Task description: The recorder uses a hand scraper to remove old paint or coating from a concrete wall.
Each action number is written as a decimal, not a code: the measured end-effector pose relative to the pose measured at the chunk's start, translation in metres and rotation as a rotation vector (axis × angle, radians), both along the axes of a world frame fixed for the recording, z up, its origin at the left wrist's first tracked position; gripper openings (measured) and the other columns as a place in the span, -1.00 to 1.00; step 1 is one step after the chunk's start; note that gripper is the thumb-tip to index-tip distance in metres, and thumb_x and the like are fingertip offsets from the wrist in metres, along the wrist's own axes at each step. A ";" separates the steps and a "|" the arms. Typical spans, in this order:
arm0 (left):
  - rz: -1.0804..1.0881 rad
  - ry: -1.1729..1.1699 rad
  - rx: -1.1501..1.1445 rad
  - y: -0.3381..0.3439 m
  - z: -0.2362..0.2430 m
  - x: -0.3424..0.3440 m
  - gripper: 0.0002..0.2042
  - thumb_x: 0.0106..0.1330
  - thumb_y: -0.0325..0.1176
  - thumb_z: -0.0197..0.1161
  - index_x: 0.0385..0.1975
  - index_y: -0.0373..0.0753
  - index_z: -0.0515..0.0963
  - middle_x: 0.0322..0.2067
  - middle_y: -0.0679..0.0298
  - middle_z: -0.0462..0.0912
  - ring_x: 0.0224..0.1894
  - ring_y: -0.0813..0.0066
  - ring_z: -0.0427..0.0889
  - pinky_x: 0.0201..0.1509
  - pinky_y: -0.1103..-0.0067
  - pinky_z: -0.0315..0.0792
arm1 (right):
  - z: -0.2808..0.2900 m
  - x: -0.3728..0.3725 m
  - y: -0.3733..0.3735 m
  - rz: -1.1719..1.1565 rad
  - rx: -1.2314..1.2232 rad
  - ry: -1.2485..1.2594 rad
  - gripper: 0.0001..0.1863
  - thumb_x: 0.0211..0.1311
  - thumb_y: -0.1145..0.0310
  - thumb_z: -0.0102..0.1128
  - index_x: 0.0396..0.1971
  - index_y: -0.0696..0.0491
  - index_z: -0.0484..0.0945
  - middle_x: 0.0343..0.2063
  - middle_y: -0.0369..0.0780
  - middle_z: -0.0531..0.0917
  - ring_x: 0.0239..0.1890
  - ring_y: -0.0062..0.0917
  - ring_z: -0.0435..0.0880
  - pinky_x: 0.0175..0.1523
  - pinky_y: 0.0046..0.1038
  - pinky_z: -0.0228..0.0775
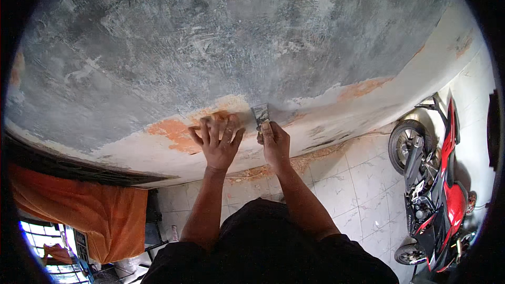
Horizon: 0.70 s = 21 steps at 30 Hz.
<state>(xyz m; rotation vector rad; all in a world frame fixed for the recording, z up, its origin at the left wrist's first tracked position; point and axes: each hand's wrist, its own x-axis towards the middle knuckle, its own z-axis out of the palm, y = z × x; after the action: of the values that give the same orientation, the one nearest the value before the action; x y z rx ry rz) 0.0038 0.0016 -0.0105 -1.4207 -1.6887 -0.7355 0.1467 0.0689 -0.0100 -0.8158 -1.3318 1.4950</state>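
In front of me rises a wall (210,37) with patchy grey paint, bordered below by a whitish, scraped band. My right hand (274,139) grips a scraper (261,113) by its handle, thumb on top, and the flat blade meets the wall where grey turns to white. To its left, my left hand (216,142) has its fingers spread, with the fingertips against the wall. Around those fingers shows a bare orange patch (174,130). A second orange patch (363,88) lies farther right along the paint's lower edge.
A red and black motorcycle (447,194) stands at the right on the white tiled floor (363,179). Orange-brown debris (252,173) lies along the wall's foot. At the lower left hangs an orange cloth (94,213), with a bright barred window (50,242) beyond it.
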 end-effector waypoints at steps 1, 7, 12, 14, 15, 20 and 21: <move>0.010 0.033 0.019 0.004 -0.001 -0.004 -0.53 0.09 -0.05 0.30 0.06 0.19 0.44 0.23 0.30 0.18 0.32 0.11 0.03 0.33 0.03 -0.25 | 0.000 0.001 -0.001 0.033 -0.025 0.031 -0.60 0.33 0.13 -0.03 -0.55 0.15 0.43 -0.70 -0.35 0.41 -0.63 -0.72 0.35 -0.52 -0.59 0.22; -0.001 0.154 0.048 0.021 -0.023 -0.017 -0.53 0.17 0.03 0.18 0.12 0.31 0.37 0.34 0.28 -0.03 0.36 0.07 -0.10 0.33 0.03 -0.48 | -0.077 0.017 -0.007 -0.039 -0.048 -0.220 -0.60 0.32 0.13 -0.04 -0.53 0.16 0.47 -0.74 -0.27 0.44 -0.65 -0.65 0.40 -0.51 -0.52 0.26; 0.009 0.112 0.023 0.014 -0.025 -0.020 -0.58 0.18 -0.02 0.16 0.09 0.31 0.41 0.31 0.28 0.05 0.34 0.09 -0.04 0.33 0.03 -0.50 | 0.004 0.002 0.003 -0.008 0.088 -0.129 -0.60 0.33 0.14 -0.06 -0.57 0.15 0.43 -0.74 -0.33 0.40 -0.67 -0.70 0.32 -0.56 -0.58 0.16; 0.004 0.113 0.038 0.014 -0.023 -0.016 -0.59 0.18 -0.02 0.16 0.07 0.29 0.42 0.29 0.28 0.09 0.31 0.10 0.02 0.33 0.03 -0.50 | -0.024 0.004 0.001 -0.017 0.086 -0.096 -0.61 0.33 0.14 -0.06 -0.57 0.15 0.43 -0.74 -0.32 0.41 -0.68 -0.69 0.31 -0.55 -0.59 0.16; 0.002 0.112 0.053 0.016 -0.023 -0.014 -0.60 0.18 -0.03 0.16 0.06 0.28 0.44 0.27 0.28 0.12 0.27 0.10 0.09 0.34 0.03 -0.51 | -0.055 0.009 -0.001 -0.033 0.019 -0.154 -0.61 0.31 0.14 -0.04 -0.56 0.15 0.43 -0.74 -0.28 0.43 -0.68 -0.65 0.36 -0.54 -0.54 0.20; -0.007 0.133 0.045 0.015 -0.021 -0.017 -0.62 0.18 -0.04 0.17 0.03 0.26 0.47 0.23 0.27 0.17 0.27 0.10 0.10 0.33 0.04 -0.50 | -0.048 0.013 -0.011 -0.014 -0.038 -0.202 -0.57 0.34 0.11 -0.08 -0.57 0.18 0.42 -0.74 -0.30 0.41 -0.66 -0.69 0.37 -0.54 -0.56 0.21; -0.024 0.141 0.002 0.015 -0.017 -0.017 -0.60 0.20 -0.05 0.15 0.08 0.23 0.42 0.29 0.22 0.06 0.33 0.09 -0.05 0.33 0.03 -0.50 | -0.037 0.009 -0.002 -0.011 0.071 -0.198 -0.56 0.34 0.09 -0.08 -0.57 0.17 0.41 -0.74 -0.29 0.41 -0.66 -0.69 0.36 -0.54 -0.56 0.20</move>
<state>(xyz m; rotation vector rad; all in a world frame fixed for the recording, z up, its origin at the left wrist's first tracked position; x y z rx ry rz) -0.0128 0.0170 -0.0275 -1.4590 -1.5651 -0.6346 0.1559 0.0664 -0.0474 -0.9431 -1.5150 1.3776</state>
